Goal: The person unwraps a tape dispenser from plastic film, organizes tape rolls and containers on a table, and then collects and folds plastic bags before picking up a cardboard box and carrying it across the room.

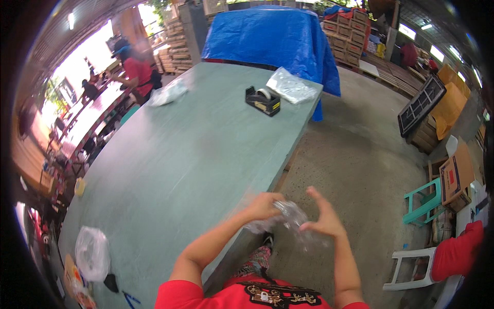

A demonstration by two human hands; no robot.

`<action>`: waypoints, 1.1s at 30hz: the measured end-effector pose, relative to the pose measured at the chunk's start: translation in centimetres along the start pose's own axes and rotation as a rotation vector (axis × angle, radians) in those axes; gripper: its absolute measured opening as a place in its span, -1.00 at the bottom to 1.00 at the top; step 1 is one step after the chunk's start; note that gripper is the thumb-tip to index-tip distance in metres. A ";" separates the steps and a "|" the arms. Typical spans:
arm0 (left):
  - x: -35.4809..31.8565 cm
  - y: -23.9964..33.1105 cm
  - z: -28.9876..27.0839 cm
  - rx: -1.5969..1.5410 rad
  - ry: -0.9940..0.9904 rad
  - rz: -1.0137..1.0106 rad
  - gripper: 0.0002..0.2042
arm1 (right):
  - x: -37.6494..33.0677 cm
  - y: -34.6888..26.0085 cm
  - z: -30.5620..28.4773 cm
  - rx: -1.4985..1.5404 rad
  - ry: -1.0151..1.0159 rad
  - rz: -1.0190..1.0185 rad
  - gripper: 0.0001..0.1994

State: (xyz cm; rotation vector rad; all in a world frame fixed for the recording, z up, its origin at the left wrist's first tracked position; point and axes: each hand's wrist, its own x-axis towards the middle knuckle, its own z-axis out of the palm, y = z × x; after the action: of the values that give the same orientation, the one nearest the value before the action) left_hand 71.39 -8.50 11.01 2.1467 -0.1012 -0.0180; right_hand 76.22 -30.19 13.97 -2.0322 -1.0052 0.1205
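Above the near right edge of the green-grey table, crumpled clear plastic, which looks like a bag, hangs between my hands. My left hand has its fingers closed on the plastic. Close by on the right, my right hand has its fingers and thumb spread apart, its thumb beside the plastic. The lower part of the plastic is blurred. Farther off on the tabletop, a black tape dispenser stands next to a pile of clear plastic bags.
More clear plastic lies at the table's far left, and a plastic bag at the near left by a blue-handled tool. Blue tarp covers something beyond. At right are a green stool, carton and white stool.
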 end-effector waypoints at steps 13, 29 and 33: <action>35.5 2.9 -7.0 -0.386 0.019 -0.158 -0.42 | 2.1 25.3 -16.6 0.424 0.599 0.927 -0.77; 58.8 -9.4 1.3 0.898 0.408 -0.388 -0.16 | 22.6 60.4 -40.9 0.850 0.893 0.915 -0.70; 59.2 -10.2 1.8 0.843 0.578 -0.393 -0.30 | 35.6 65.3 -40.3 0.878 0.583 0.849 -0.71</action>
State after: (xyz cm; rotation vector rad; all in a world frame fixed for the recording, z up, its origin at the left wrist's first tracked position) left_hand 130.92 -9.19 3.07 2.8696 0.7744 0.4906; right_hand 156.89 -52.62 1.81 -1.3820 0.3044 0.3222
